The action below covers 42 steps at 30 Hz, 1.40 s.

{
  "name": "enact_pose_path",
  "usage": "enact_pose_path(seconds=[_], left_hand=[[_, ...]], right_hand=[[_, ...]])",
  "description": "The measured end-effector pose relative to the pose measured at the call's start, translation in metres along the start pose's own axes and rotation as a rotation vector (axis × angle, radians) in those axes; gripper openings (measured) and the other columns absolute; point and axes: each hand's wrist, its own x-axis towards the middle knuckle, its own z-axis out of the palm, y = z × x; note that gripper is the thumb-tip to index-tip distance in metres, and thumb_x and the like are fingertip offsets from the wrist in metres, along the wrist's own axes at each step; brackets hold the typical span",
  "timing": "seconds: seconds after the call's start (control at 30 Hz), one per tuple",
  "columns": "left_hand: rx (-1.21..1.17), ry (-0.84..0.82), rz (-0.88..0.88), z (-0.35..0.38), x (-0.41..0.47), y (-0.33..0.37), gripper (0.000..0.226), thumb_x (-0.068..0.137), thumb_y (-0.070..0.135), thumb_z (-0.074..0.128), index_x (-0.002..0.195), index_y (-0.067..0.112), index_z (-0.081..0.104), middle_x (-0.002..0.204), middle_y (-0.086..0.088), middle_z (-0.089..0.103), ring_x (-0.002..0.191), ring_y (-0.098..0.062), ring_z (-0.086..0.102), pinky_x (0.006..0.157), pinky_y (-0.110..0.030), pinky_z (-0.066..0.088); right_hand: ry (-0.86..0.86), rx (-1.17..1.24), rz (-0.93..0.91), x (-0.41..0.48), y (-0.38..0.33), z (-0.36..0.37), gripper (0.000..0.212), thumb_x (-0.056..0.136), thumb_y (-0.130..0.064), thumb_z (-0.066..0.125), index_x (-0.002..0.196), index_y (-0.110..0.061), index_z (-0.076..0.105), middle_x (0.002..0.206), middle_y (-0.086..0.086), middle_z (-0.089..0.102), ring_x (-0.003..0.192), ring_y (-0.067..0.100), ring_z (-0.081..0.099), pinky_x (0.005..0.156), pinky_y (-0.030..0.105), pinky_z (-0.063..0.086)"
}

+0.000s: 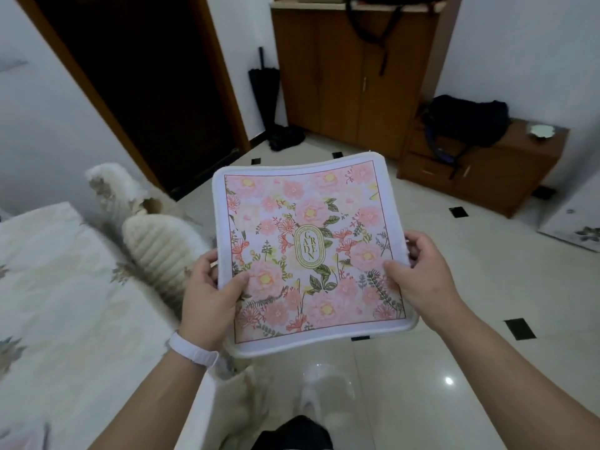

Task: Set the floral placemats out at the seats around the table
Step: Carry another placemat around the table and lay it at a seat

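Floral placemat [311, 251], centre of frame, held flat in the air over the tiled floor [454, 368], so not set down yet. Gripped at both side edges: left hand [211, 290] and right hand [418, 274], thumbs on top of the print. Looked like the carrying step, mid-way to a seat. Tabletop [58, 303] with its pale cloth off at the left of frame, cushioned chair [156, 241] beside it. Next up, probably: swing left and lay it flat and square at that seat.

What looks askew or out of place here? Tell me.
Nothing is damaged or spilled. The floral placemat, held by the left hand and right hand, bows slightly between them. It hangs over bare floor, beside the table, not on it.
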Motion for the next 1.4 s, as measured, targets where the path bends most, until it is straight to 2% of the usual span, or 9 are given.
enact_pose_path(seconds=[0.07, 0.13, 0.37, 0.5, 0.63, 0.87, 0.93, 1.07, 1.4], left_hand=[[-0.005, -0.038, -0.014, 0.019, 0.028, -0.003, 0.041, 0.084, -0.003, 0.065, 0.119, 0.013, 0.053, 0.106, -0.008, 0.071, 0.094, -0.025, 0.070, 0.076, -0.039, 0.058], [-0.015, -0.070, -0.023, 0.037, 0.059, -0.009, 0.039, 0.084, -0.002, 0.066, 0.115, 0.018, 0.054, 0.106, -0.008, 0.070, 0.093, -0.024, 0.070, 0.076, -0.042, 0.057], [-0.077, -0.103, -0.074, 0.081, 0.188, -0.030, 0.041, 0.082, -0.002, 0.068, 0.110, 0.025, 0.054, 0.095, 0.000, 0.074, 0.086, -0.017, 0.072, 0.068, -0.029, 0.058], [-0.080, -0.107, -0.095, 0.088, 0.258, -0.030, 0.040, 0.083, 0.000, 0.067, 0.111, 0.024, 0.054, 0.098, -0.001, 0.073, 0.088, -0.019, 0.071, 0.072, -0.036, 0.059], [-0.086, -0.060, -0.087, 0.081, 0.315, -0.024, 0.039, 0.084, -0.003, 0.066, 0.111, 0.023, 0.053, 0.098, -0.002, 0.072, 0.084, -0.018, 0.072, 0.068, -0.031, 0.059], [-0.046, 0.047, -0.045, 0.059, 0.393, -0.013, 0.037, 0.085, -0.002, 0.065, 0.107, 0.026, 0.054, 0.097, -0.001, 0.072, 0.085, -0.022, 0.071, 0.069, -0.037, 0.059], [-0.035, 0.095, -0.043, 0.057, 0.414, -0.014, 0.038, 0.085, -0.002, 0.065, 0.109, 0.026, 0.053, 0.096, -0.001, 0.073, 0.085, -0.021, 0.072, 0.069, -0.036, 0.059], [-0.044, 0.195, -0.065, 0.061, 0.458, -0.017, 0.038, 0.086, -0.003, 0.064, 0.112, 0.021, 0.053, 0.098, -0.002, 0.073, 0.087, -0.023, 0.072, 0.071, -0.039, 0.060], [0.004, 0.455, -0.067, 0.088, 0.574, 0.003, 0.038, 0.085, -0.005, 0.063, 0.110, 0.022, 0.053, 0.096, 0.003, 0.073, 0.088, -0.021, 0.071, 0.072, -0.038, 0.059]], right_hand=[[0.027, -0.038, 0.022, 0.023, 0.002, -0.005, 0.041, 0.083, 0.000, 0.067, 0.102, -0.034, 0.053, 0.100, -0.004, 0.068, 0.085, 0.012, 0.069, 0.073, 0.037, 0.060], [0.049, -0.052, 0.049, 0.052, 0.004, -0.007, 0.039, 0.085, -0.002, 0.068, 0.108, -0.030, 0.053, 0.100, -0.004, 0.068, 0.087, 0.016, 0.069, 0.076, 0.041, 0.060], [0.105, -0.086, 0.083, 0.176, -0.004, 0.024, 0.039, 0.084, 0.003, 0.066, 0.108, -0.026, 0.055, 0.100, -0.003, 0.070, 0.087, 0.015, 0.070, 0.071, 0.034, 0.057], [0.072, -0.127, 0.073, 0.245, -0.026, 0.052, 0.038, 0.086, 0.003, 0.066, 0.114, -0.021, 0.055, 0.101, -0.003, 0.070, 0.086, 0.013, 0.070, 0.068, 0.032, 0.057], [0.046, -0.129, 0.040, 0.298, -0.041, 0.083, 0.040, 0.085, 0.003, 0.066, 0.116, -0.019, 0.056, 0.102, -0.003, 0.071, 0.085, 0.012, 0.070, 0.070, 0.033, 0.056], [-0.056, -0.098, -0.035, 0.385, -0.059, 0.143, 0.040, 0.086, 0.005, 0.064, 0.114, -0.020, 0.054, 0.098, -0.008, 0.068, 0.071, -0.006, 0.067, 0.055, 0.012, 0.051], [-0.093, -0.092, -0.041, 0.416, -0.059, 0.160, 0.040, 0.085, 0.007, 0.064, 0.114, -0.019, 0.054, 0.098, -0.006, 0.070, 0.073, -0.003, 0.068, 0.059, 0.014, 0.053], [-0.200, -0.071, -0.040, 0.484, -0.057, 0.195, 0.041, 0.084, 0.006, 0.064, 0.116, -0.019, 0.056, 0.101, -0.003, 0.072, 0.083, 0.010, 0.071, 0.071, 0.033, 0.058], [-0.470, -0.053, -0.063, 0.658, -0.096, 0.271, 0.037, 0.087, -0.001, 0.065, 0.109, -0.028, 0.054, 0.098, -0.008, 0.070, 0.082, 0.008, 0.070, 0.067, 0.033, 0.059]])
